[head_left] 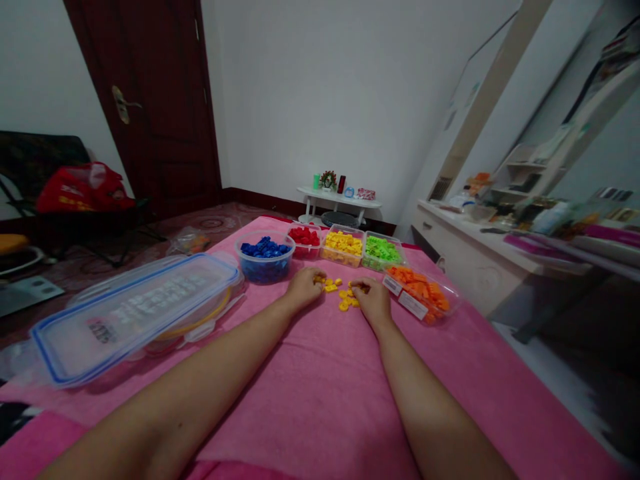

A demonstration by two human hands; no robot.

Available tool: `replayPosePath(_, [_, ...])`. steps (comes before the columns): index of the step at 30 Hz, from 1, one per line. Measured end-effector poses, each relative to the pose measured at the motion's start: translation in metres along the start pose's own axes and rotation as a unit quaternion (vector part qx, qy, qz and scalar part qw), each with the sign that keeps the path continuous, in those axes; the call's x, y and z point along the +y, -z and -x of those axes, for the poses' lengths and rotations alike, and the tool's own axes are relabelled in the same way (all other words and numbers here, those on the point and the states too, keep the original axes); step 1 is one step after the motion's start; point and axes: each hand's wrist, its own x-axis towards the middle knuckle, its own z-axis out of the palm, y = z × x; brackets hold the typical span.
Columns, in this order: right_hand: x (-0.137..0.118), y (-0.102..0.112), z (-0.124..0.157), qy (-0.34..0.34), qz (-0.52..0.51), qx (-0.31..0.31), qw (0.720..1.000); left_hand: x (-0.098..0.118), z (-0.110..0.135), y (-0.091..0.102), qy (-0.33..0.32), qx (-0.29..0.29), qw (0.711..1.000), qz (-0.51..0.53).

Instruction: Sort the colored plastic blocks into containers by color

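Small yellow plastic toy pieces [331, 287] lie in a loose group on the pink cloth [320, 387] between my hands. At the group's left edge, my left hand [305, 289] is closed, with its fingers curled in and a bit of yellow at the fingertips. On the other side, my right hand [375, 301] has its fingers bent together over yellow pieces, some showing beneath them. The hands partly cover what each one holds. Just beyond them stands a clear container of yellow pieces [343, 245].
Nearby are a round tub of blue pieces [265, 259] and boxes of red pieces [304, 240], green pieces [381, 249] and orange pieces [420, 291]. Large clear lids with blue rims [140, 313] lie at left. A dresser [460, 247] stands to the right.
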Motion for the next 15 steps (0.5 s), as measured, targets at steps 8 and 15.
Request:
replayPosePath(8, [-0.019, 0.008, -0.004, -0.047, -0.06, 0.1, 0.992, -0.013, -0.006, -0.007, -0.009, 0.019, 0.998, 0.058])
replayPosePath(15, [-0.045, 0.007, -0.001, 0.007, -0.093, 0.08, 0.992, -0.007, -0.003, 0.001, -0.02, 0.102, 0.989, 0.101])
